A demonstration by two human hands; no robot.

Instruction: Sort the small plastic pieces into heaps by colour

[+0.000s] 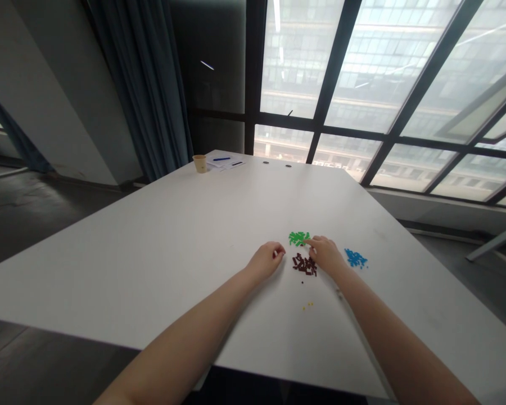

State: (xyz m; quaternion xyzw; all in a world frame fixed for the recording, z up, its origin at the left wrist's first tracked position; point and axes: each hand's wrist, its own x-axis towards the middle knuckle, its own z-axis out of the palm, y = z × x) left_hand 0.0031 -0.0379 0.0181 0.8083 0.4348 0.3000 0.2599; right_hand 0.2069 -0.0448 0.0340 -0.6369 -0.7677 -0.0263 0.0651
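Note:
Small green pieces lie in a loose pile on the white table, with a pile of small dark brown pieces just nearer to me. My right hand reaches between the two, its index finger stretched out to the edge of the green pile and its other fingers over the brown pieces' right side. To the left of the brown pile, my left hand rests on the table with thumb and fingers curled together. Whatever it may pinch is too small to make out. Blue pieces form another pile right of my right hand.
A few yellow pieces lie nearer to me on the white table. At the far left end are a paper cup, papers with a blue pen, and two dark round discs farther right. Windows stand beyond.

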